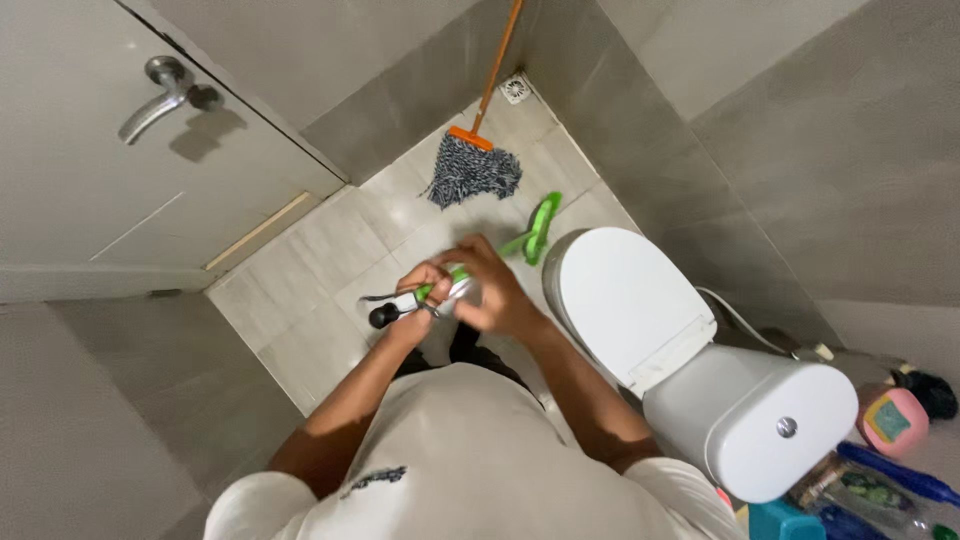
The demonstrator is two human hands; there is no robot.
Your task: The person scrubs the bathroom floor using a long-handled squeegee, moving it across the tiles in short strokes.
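Head view, looking straight down: one person, white T-shirt, stood over a tiled bathroom floor [320, 250] w/ both hands raised together at chest height. Left hand [422, 290] was curled round the neck of one spray bottle [455, 288], clear body w/ green trigger part; fingers closed on it. Right hand [495, 290] was wrapped over the bottle's far side, also closed on it, so the bottle sat between the two hands, mostly covered. Whether the cap was on or loose: can't tell. One small black round object [381, 316] showed just below-left of the left hand, beside a thin grey piece; what it was, unclear.

Floor items, counted: 1 string mop [472, 170], grey-white head, orange collar and orange handle running up toward the corner; 1 green-handled brush [537, 228] lying near the toilet's front edge; 1 square floor drain [516, 88] in the far corner.

Fixtures: 1 white toilet [620, 300], lid down, cistern w/ 1 round flush button [787, 427] on top. 1 door [150, 190] at left w/ 1 metal lever handle [160, 95].

Lower right, approx. several toiletries crowded together, incl. 1 pink container [892, 420] and 1 blue long-handled item [900, 475]; exact count not readable.
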